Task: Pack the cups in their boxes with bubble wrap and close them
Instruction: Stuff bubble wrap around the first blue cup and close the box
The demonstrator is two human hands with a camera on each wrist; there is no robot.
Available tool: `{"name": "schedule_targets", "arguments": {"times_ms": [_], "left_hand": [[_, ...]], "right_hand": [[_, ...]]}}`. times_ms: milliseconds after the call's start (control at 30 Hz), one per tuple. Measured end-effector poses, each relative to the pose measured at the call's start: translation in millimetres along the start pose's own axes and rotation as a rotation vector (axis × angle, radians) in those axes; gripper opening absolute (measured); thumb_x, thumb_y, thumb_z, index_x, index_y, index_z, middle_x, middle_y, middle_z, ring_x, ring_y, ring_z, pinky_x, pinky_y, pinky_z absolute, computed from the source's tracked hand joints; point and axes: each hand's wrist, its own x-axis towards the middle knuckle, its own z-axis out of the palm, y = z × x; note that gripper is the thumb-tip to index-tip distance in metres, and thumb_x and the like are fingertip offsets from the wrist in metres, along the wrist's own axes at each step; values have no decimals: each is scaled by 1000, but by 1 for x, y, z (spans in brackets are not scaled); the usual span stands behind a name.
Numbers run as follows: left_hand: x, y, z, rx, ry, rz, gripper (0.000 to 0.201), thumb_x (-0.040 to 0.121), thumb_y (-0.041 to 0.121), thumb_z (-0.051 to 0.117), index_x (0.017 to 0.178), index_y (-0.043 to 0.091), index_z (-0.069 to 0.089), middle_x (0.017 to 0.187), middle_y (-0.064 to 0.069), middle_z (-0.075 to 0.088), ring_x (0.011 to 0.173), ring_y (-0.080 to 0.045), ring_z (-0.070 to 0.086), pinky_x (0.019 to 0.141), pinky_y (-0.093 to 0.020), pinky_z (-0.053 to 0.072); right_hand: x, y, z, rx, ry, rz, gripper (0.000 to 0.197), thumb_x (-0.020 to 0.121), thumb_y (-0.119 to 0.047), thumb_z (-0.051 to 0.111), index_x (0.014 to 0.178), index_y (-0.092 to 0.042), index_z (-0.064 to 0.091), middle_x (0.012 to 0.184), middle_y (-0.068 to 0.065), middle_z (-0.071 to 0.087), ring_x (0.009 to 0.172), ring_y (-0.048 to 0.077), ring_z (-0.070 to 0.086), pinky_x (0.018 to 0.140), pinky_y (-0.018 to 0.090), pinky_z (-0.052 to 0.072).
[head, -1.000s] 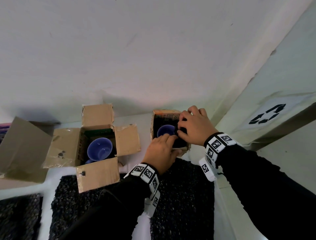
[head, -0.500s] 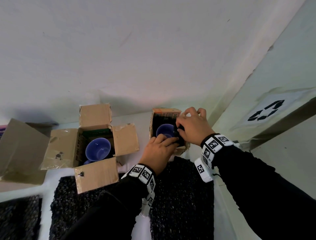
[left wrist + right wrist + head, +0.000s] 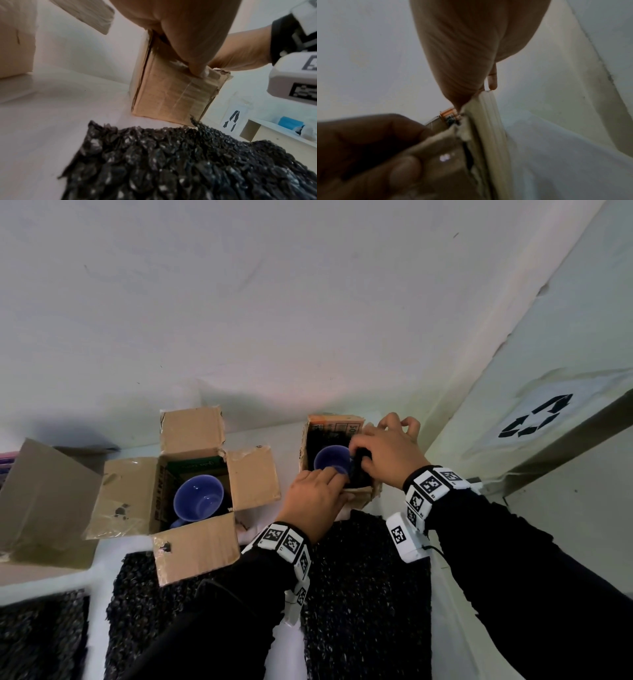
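Observation:
A small cardboard box (image 3: 337,424) stands at the back of the table with a blue cup (image 3: 329,462) upright inside, black bubble wrap (image 3: 359,474) packed round it. My left hand (image 3: 329,477) grips the box's near wall, fingers inside and thumb (image 3: 197,67) pressed on the outer face of the box (image 3: 171,94). My right hand (image 3: 363,457) pinches the wrap at the cup's right side, its outer fingers raised and curled. A second blue cup (image 3: 198,498) sits in a larger box (image 3: 137,494) to the left, all flaps open.
Black bubble wrap sheets (image 3: 363,594) lie on the white table in front of both boxes, one more at the near left (image 3: 41,638). A third open box (image 3: 41,501) stands at far left. Walls close in behind and to the right, with a recycling sign (image 3: 537,419).
Both hands have stayed at the small box. The right hand has shifted a little and worked the wrap down beside the cup, its outer fingers now lifted off the box's far corner.

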Motion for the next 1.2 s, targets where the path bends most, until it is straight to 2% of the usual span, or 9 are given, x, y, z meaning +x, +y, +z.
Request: {"name": "schedule_targets", "arguments": {"times_ms": [133,233,400,567,700,833,900,1067,1200], "left_hand": [[1,-1,1,33,-5,4,34,88,41,45,98,18,68,82,2,64,68,-20,61,63,-31,45],[-1,0,2,32,11,-4,36,88,42,44,101,17,66,82,2,65,69,-20,62,63,-32,45],[1,1,2,10,7,-29,37,87,44,43,103,17,62,84,2,64,73,-21,61,66,-33,46],[-2,-5,6,18,22,74,33,89,38,45,107,21,66,98,0,65,80,-23,61,67,-34,46],[-3,-4,4,74,-81,80,34,91,37,40,113,26,64,114,-3,60,89,-24,59,72,-35,44],[-2,0,-3,91,-135,36,36,92,41,35,114,27,61,113,-3,55,92,-23,55,74,-35,42],[-1,2,-5,90,-134,27,35,91,41,37,112,28,62,112,-3,53,92,-22,53,75,-34,42],[-1,3,-3,93,-91,42,21,84,33,63,103,24,65,101,-2,56,89,-23,51,72,-35,44],[-5,5,-6,102,-107,63,26,91,36,44,103,25,65,99,5,64,89,-21,54,75,-34,42]], "right_hand": [[-5,5,2,-101,62,-89,19,80,-30,53,83,-38,71,100,-16,57,115,23,39,94,45,14],[-11,11,3,-98,113,-117,24,76,-36,46,76,-33,70,96,-15,56,112,23,42,95,47,19],[-15,14,3,-102,81,-114,26,75,-46,50,77,-32,72,99,-15,51,112,24,37,97,47,16],[-11,12,4,-177,13,-126,21,81,-32,49,88,-36,69,103,-15,60,117,23,38,100,52,13],[-12,5,12,-168,26,-95,10,84,-26,51,90,-30,58,112,-6,58,124,25,36,103,53,9],[-18,4,15,-246,76,-72,26,81,-34,43,84,-31,70,117,-7,57,115,26,40,101,52,16],[-21,4,17,-266,107,-82,23,80,-30,47,87,-30,68,118,-4,60,113,26,42,99,52,19],[-28,-5,20,-258,205,-61,13,83,-24,49,91,-26,59,113,-2,61,113,27,45,97,50,21],[-38,-5,20,-212,194,-56,30,92,-34,36,88,-29,65,95,-13,66,115,22,45,100,50,20]]}}
